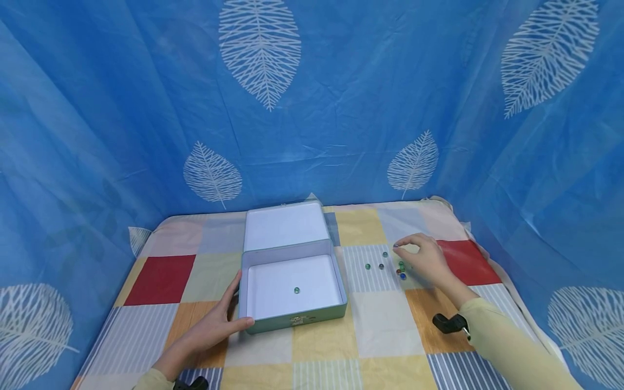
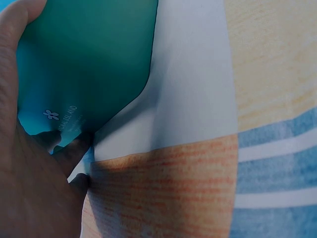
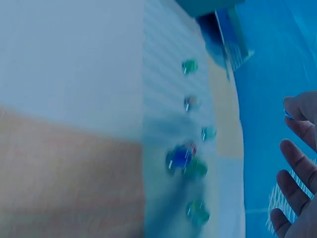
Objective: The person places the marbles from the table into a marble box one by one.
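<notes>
A green tin box (image 1: 317, 313) with a white inside stands on the patchwork cloth, its lid (image 1: 285, 225) folded back. One green marble (image 1: 297, 290) lies on the box floor. My left hand (image 1: 214, 327) grips the box's near left corner, thumb at the front and fingers along the left side. Above the cloth on the right, my right hand (image 1: 424, 260) pinches a small marble (image 1: 396, 246) between thumb and forefinger. Below it lie several loose marbles, among them a blue marble (image 3: 181, 156) and a green marble (image 3: 189, 66). The other right-hand fingers are spread apart.
The patchwork cloth (image 1: 322, 344) covers the whole surface. Blue curtains (image 1: 341, 108) with white leaf prints hang behind it and on both sides. A dark wrist mount (image 1: 448, 323) sits on the right forearm.
</notes>
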Available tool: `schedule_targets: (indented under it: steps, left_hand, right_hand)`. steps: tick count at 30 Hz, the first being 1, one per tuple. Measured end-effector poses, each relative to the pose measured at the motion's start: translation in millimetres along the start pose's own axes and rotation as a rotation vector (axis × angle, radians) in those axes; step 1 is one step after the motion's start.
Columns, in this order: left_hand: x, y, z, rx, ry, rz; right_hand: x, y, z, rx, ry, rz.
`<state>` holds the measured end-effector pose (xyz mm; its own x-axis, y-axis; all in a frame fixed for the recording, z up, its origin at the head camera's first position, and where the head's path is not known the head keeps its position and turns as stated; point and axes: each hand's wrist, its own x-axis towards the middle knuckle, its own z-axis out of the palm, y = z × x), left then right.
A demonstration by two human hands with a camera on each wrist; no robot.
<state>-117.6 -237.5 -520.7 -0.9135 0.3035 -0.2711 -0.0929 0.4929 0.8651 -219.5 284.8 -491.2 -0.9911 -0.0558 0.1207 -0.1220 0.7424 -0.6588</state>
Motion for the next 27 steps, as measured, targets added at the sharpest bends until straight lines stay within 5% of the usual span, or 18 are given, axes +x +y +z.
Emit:
schedule_targets:
  steps: [27]
  left_hand:
    - [0.7,1.5,-0.3,0.031,0.01,-0.019]
  right_hand:
    - [23,-91,55,0.143,-0.117,-0.244]
